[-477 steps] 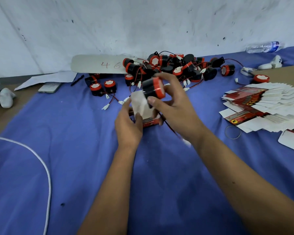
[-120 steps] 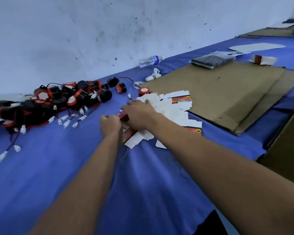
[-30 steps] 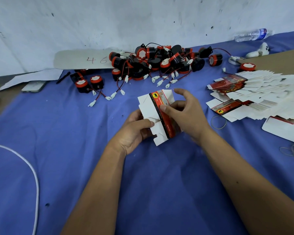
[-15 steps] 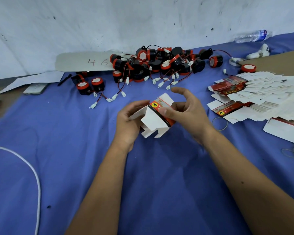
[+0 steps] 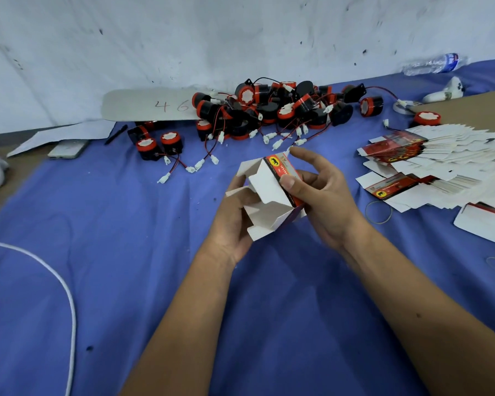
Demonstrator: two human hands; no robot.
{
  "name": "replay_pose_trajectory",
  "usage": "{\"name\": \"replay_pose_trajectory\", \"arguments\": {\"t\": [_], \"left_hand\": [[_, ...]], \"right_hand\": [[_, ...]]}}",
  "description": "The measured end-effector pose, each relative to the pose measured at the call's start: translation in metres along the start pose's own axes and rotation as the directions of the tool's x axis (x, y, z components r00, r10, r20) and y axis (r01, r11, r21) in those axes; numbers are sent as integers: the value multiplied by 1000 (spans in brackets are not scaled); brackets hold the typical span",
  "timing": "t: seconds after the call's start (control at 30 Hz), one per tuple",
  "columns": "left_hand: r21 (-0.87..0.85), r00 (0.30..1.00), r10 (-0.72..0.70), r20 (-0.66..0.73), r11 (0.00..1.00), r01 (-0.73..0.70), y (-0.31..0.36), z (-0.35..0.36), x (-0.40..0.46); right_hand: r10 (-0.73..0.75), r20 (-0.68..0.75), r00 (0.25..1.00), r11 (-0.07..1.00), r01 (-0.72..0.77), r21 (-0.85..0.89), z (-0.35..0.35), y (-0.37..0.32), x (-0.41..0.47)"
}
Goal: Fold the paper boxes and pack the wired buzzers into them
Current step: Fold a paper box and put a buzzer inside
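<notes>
Both hands hold a half-opened paper box point(image 5: 269, 192), white inside with a red and black printed side, above the blue cloth. My left hand point(image 5: 235, 221) grips it from below and behind, fingers partly hidden by the white flaps. My right hand point(image 5: 323, 195) pinches the printed side with its thumb, the forefinger raised over the top edge. A heap of black and red wired buzzers point(image 5: 272, 110) lies at the back near the wall. A fanned stack of flat paper boxes point(image 5: 429, 167) lies to the right.
Two separate buzzers point(image 5: 157, 144) with white plugs lie at the back left. A numbered card point(image 5: 152, 105), a phone point(image 5: 67, 148) and a pen point(image 5: 115, 134) lie by the wall. A white cable point(image 5: 66, 287) curves at left. Rubber bands point(image 5: 379, 212), a water bottle point(image 5: 432, 64) and brown cardboard point(image 5: 475, 108) are at right.
The flat box has been spread open between my hands into a hollow shape with loose flaps. Both hands have stayed over the middle of the cloth.
</notes>
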State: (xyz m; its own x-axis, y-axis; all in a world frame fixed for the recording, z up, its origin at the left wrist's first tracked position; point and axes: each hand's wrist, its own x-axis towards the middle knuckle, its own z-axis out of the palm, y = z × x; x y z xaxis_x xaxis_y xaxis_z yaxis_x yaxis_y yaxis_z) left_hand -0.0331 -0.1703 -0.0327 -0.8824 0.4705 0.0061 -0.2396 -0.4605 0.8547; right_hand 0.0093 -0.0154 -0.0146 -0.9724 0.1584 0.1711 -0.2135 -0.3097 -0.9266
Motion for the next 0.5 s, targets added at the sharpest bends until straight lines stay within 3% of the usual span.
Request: {"name": "replay_pose_trajectory", "arguments": {"t": [0.13,0.23,0.37,0.5], "left_hand": [[-61,981,-13,195,998,25,-5,1,-4],[-59,972,13,236,998,1,-7,5,-7],[75,994,101,45,992,-104,-4,13,-5],[77,971,176,-161,983,-165,2,12,-2]], "right_hand": [[7,-1,1000,990,-7,142,-2,1,2],[22,7,1000,978,-23,206,0,0,2],[25,59,998,989,-34,147,3,-1,-1],[25,169,985,998,-35,56,8,1,-4]]}}
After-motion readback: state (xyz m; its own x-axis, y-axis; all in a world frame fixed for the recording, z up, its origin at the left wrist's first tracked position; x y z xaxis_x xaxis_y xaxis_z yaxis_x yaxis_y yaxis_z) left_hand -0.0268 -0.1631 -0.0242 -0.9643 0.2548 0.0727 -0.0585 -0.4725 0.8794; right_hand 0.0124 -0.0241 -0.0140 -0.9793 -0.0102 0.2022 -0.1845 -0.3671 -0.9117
